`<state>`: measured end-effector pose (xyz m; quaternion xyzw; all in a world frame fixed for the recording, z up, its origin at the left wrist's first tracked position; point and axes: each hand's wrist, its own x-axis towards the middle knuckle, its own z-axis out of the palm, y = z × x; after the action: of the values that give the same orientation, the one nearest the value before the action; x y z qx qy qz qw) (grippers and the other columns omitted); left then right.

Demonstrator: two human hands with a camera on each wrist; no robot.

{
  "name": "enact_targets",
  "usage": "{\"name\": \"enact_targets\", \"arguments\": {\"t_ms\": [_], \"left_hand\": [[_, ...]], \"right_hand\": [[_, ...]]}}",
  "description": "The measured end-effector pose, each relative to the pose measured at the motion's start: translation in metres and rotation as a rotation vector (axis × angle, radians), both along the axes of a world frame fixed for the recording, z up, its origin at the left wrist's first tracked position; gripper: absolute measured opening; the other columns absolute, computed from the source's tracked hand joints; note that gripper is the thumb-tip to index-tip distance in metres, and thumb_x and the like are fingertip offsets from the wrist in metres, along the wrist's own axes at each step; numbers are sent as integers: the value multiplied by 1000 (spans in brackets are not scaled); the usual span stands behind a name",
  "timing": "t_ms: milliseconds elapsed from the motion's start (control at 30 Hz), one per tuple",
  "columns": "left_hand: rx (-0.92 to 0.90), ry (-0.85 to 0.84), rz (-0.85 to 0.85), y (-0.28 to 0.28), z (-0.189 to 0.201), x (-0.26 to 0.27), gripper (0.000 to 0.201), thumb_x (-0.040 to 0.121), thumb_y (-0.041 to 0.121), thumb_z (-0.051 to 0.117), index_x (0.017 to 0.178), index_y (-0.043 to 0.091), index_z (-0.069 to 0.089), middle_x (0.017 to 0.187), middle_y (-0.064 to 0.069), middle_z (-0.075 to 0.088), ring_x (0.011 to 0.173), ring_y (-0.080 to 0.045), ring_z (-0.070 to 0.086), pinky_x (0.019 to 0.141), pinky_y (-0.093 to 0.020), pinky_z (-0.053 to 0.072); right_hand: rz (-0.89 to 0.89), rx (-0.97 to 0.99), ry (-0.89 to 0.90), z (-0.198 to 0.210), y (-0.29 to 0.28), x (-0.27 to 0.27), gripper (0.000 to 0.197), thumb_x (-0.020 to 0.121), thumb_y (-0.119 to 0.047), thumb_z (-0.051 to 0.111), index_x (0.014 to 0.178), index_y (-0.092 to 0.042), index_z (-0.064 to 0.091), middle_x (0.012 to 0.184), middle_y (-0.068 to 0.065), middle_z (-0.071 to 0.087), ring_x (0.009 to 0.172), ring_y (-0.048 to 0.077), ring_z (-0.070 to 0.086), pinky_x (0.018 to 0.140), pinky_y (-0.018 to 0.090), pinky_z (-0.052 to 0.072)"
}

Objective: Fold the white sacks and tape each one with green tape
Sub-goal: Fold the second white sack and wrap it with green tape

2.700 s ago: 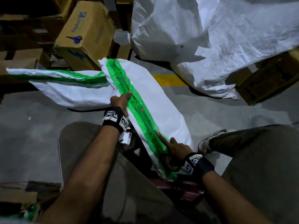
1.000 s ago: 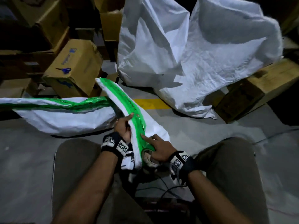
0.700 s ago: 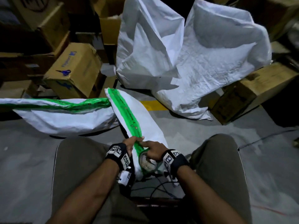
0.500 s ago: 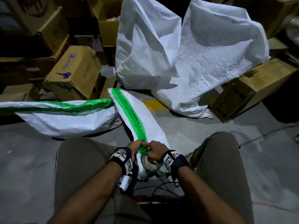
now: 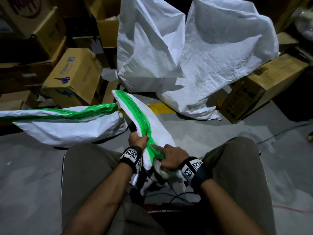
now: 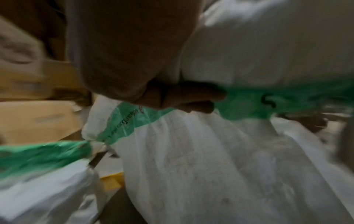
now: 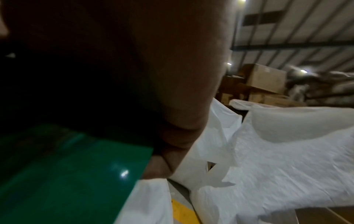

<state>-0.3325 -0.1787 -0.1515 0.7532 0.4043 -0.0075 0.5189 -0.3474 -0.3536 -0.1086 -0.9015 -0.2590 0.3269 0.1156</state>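
The folded white sack point(image 5: 152, 126) lies slanting across the floor point(image 5: 33, 167) between the person's knees, its near end lifted in both hands, a strip of green tape point(image 5: 140, 119) running its whole length from the far tip to the near end. The left hand point(image 5: 138, 140) grips the sack's left edge just beside the strip; the right hand point(image 5: 169, 157) curls round the tape roll point(image 5: 160, 167) at the near end, forefinger laid flat on the strip. Half a second ago both hands were bunched together over the roll; now the left has slid a little farther up the sack and the forefinger has stretched out. That suggests smoothing, with cutting or tearing the tape left. A taped sack point(image 5: 64, 126) lies to the left; unfolded sacks point(image 5: 194, 53) stand at the far side.
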Motion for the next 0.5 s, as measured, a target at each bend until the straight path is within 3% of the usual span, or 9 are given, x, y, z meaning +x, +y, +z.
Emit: {"name": "enact_targets", "arguments": {"t_ms": [100, 200, 267, 367, 500], "left_hand": [[-143, -72, 164, 21, -8, 10, 41, 62, 9, 82, 102, 4, 77, 95, -12, 76, 84, -28, 74, 78, -46, 61], [-476, -102, 265, 45, -63, 23, 45, 60, 3, 81, 104, -3, 73, 97, -20, 75, 77, -31, 72, 61, -49, 61], [-687, -10, 226, 41, -48, 14, 47, 62, 7, 84, 106, -5, 69, 105, -26, 71, 82, -36, 72, 68, -50, 59], [-864, 62, 72, 19, 10, -10, 8, 86, 9, 65, 83, 2, 67, 82, -20, 71, 72, -31, 70, 82, -44, 56], [-902, 167, -32, 3, 19, -26, 19, 90, 13, 62, 77, 3, 72, 77, -16, 69, 68, -30, 68, 83, -40, 53]], "right_hand": [[89, -76, -44, -3, -7, -20, 92, 87, -45, 54, 153, -53, -10, 136, 14, 51, 117, 43, 57, 95, 46, 46], [59, -26, -59, -4, -6, -31, 97, 87, -52, 54, 152, -49, -18, 139, 11, 48, 113, 44, 59, 91, 48, 47], [21, 58, -59, -3, -3, -34, 103, 81, -53, 52, 151, -47, -23, 146, 5, 44, 108, 44, 61, 85, 46, 48], [-67, 167, -50, -5, 4, -36, 110, 83, -45, 61, 153, -39, -24, 147, 8, 49, 110, 41, 60, 80, 39, 45], [-108, 145, -62, -9, 12, -36, 112, 84, -41, 64, 156, -31, -21, 129, 15, 61, 110, 40, 60, 80, 40, 46]]}}
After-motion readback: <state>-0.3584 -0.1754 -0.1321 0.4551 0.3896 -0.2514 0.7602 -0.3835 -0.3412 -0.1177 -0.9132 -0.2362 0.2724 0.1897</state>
